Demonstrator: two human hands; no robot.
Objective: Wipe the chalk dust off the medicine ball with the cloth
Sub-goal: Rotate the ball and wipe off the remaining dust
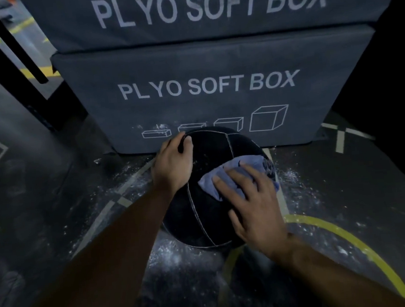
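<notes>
Your right hand [251, 198] presses the blue cloth [237, 174] flat on the ball [211, 157], fingers spread wide. Your left hand [173, 165] steadies the ball's far left side, fingers curved against it.

The upper plyo box [209, 9] is cut off at the top edge; the cloth [234, 175] hides part of the medicine ball [211, 152]

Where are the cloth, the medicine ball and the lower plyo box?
cloth [251, 165], head view, bare top fold.
medicine ball [211, 152], head view, upper panel.
lower plyo box [189, 64], head view, front face.
</notes>
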